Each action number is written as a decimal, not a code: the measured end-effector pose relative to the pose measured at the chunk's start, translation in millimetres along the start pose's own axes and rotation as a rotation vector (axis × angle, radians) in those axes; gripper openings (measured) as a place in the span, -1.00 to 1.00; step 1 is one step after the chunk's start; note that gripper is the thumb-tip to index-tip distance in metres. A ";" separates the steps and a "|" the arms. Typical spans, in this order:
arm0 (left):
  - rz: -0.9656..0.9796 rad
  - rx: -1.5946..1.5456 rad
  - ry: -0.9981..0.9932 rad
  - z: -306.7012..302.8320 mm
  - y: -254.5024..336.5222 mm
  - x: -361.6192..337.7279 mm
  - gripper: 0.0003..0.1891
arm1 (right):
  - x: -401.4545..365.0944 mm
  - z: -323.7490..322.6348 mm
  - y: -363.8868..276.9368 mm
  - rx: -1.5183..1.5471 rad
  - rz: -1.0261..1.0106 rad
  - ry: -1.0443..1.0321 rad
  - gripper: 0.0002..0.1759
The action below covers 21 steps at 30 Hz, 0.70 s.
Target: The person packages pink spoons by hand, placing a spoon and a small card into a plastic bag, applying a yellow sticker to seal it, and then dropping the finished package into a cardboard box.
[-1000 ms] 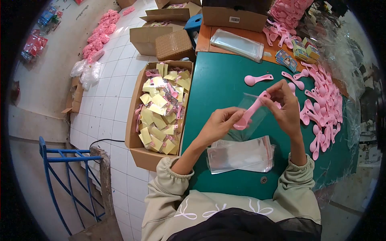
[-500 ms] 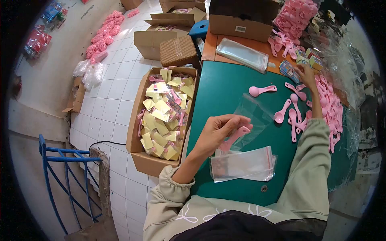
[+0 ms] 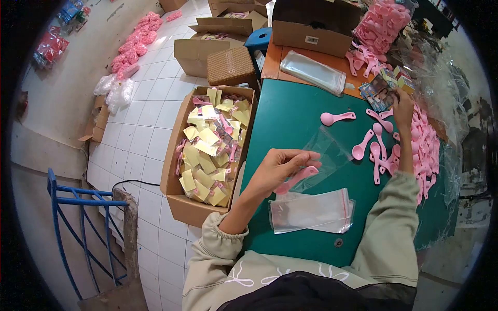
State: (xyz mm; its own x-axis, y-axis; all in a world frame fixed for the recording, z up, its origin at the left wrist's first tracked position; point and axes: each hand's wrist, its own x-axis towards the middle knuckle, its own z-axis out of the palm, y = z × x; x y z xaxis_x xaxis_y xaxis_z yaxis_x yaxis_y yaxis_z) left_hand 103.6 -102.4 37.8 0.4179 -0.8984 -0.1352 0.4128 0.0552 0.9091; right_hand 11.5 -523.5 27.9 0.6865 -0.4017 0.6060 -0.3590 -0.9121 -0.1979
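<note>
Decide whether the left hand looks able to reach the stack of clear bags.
Likely yes: the left hand hovers just beside the stack, nothing between, though it grips a spoon.

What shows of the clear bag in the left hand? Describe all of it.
The clear bag is a thin, see-through plastic sleeve, glossy and slightly creased. The left hand pinches its lower end, where a pink spoon seems to sit inside. The rest slants up and to the right, loose, above the green table. Just below it lies a flat stack of similar bags; whether they touch cannot be told.
</note>
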 end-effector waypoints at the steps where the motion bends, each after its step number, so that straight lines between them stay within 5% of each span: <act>1: 0.018 0.010 -0.010 -1.7 -1.9 1.1 -0.62 | -3.9 -14.3 -21.3 0.149 -0.069 0.017 -0.81; 3: 0.040 0.019 -0.021 -2.7 -3.2 1.3 -0.61 | -23.2 -66.9 -117.0 0.699 0.234 -0.298 -0.79; 5: 0.047 0.020 -0.029 -2.4 -2.6 1.5 -0.61 | -45.1 -100.8 -170.5 0.923 0.247 -0.366 -0.81; 14: -0.024 0.142 -0.128 8.7 -15.4 0.2 -0.70 | -61.3 -127.5 -211.5 0.648 -0.262 -0.544 -0.79; 21: 0.103 0.528 -0.078 26.3 -1.2 -9.3 -0.63 | -77.9 -103.2 -222.9 0.740 -0.141 -0.851 -0.76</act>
State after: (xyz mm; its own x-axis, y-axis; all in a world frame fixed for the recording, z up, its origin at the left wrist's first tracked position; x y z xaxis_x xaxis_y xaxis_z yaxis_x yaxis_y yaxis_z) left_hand 77.9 -105.6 48.3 0.3649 -0.9307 -0.0236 -0.0986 -0.0638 0.9931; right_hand -27.1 -280.4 104.3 0.9991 0.0410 -0.0057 0.0230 -0.6642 -0.7472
